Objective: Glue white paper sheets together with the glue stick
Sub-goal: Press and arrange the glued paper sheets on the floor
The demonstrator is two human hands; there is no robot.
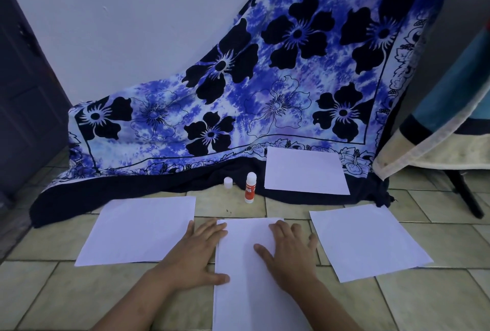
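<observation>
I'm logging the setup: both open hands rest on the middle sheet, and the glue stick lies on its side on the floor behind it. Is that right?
Not quite. The head view shows the glue stick standing upright on the floor, not lying on its side. The rest holds: the left hand, at the left edge, and the right hand both rest open on the middle sheet.

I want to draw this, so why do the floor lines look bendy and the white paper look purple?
Head view: the wide-angle lens bows the floor tiles toward the edges; head view again: dim, bluish light tints the middle sheet, under the flat left hand and right hand, lilac; the glue stick label is blurry; no glare.
</observation>
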